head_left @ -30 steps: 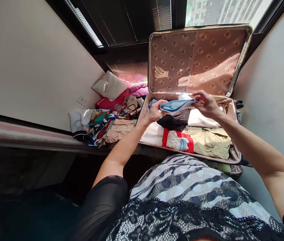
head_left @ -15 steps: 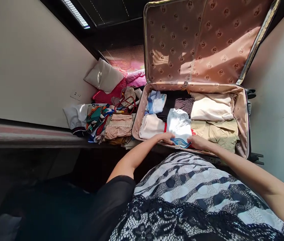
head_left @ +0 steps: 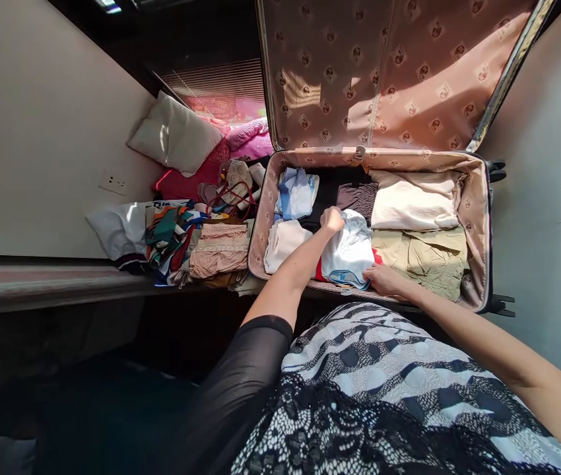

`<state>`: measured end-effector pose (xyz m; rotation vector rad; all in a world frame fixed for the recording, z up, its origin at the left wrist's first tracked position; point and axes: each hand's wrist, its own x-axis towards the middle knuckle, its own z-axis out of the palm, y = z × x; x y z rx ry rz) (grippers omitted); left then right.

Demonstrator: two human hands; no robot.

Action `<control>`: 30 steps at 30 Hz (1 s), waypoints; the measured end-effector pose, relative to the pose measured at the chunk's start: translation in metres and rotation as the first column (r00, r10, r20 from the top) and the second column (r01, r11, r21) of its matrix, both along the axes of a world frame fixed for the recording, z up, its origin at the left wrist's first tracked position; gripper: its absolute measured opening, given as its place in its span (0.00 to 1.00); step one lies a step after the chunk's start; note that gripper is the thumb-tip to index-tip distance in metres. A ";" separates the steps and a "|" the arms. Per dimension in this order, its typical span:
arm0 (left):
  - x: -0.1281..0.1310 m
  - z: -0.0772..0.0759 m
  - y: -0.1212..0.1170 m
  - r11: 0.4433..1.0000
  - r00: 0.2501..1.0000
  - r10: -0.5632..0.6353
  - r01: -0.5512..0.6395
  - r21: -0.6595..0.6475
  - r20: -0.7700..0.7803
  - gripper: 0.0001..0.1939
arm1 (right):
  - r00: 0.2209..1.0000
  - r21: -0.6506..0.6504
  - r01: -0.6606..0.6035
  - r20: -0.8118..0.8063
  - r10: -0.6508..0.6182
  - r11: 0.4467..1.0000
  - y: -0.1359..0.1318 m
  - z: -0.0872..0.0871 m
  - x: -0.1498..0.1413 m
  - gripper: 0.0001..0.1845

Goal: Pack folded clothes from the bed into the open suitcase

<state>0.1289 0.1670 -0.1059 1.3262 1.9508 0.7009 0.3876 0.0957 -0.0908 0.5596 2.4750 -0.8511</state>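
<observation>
An open suitcase with a patterned pink lining lies in front of me, its lid upright. A white garment with blue trim lies on the folded clothes near the front wall. My left hand is closed on the garment's far left corner. My right hand presses on its near right edge, fingers bent against the cloth. Around it lie a cream fold, a blue and white piece, a dark piece, a cream stack and an olive garment.
Left of the suitcase a heap of loose clothes lies on the ledge, with a beige garment on top. A white pillow and pink bedding sit behind it. Walls close in on both sides.
A second ago both hands held the white and blue garment up over the suitcase. They lowered it onto the clothes, and my left hand then slid from its near edge to its far corner.
</observation>
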 end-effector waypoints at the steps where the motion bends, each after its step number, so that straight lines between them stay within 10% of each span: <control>1: 0.002 0.003 -0.005 1.000 0.999 -0.001 0.000 -0.008 -0.052 0.04 | 1.000 -0.002 0.007 -0.002 -0.007 1.000 0.000 0.000 0.001 0.17; 4: 0.006 0.013 -0.037 0.976 0.949 -0.213 0.219 0.000 -0.232 0.08 | 1.000 -0.010 0.025 -0.003 -0.025 1.000 -0.001 0.000 0.003 0.17; 7: 0.006 0.017 -0.088 0.739 0.695 -0.667 0.663 -0.117 -0.269 0.19 | 0.999 -0.018 0.036 -0.005 -0.036 0.999 -0.001 -0.002 0.004 0.16; 9: 0.005 0.016 -0.120 0.588 0.543 -0.806 0.780 -0.214 -0.235 0.28 | 0.999 -0.025 0.041 -0.010 -0.042 0.999 -0.001 -0.004 0.004 0.16; 11: 0.004 0.013 -0.144 0.557 0.517 -0.830 0.793 -0.247 -0.211 0.34 | 0.999 -0.035 0.048 -0.014 -0.049 0.998 -0.001 -0.005 0.004 0.16; 16: -0.001 0.015 -0.158 0.592 0.599 -0.798 0.759 -0.271 -0.068 0.34 | 0.995 -0.056 0.074 -0.065 -0.078 0.996 0.001 -0.008 0.008 0.12; 22: -0.014 0.011 -0.142 0.685 0.730 -0.673 0.675 -0.275 0.116 0.49 | 0.877 -0.183 0.417 -0.175 -0.447 0.890 0.029 -0.019 0.009 0.12; 26: -0.020 0.003 -0.126 0.877 0.924 -0.351 0.380 -0.293 0.150 0.34 | 0.748 -0.264 0.598 -0.155 -0.645 0.757 0.050 -0.028 -0.002 0.05; 30: -0.019 0.001 -0.112 0.947 0.990 -0.137 0.125 -0.297 -0.021 0.24 | 0.647 -0.205 0.706 -0.203 -0.735 0.678 0.063 -0.034 -0.016 0.05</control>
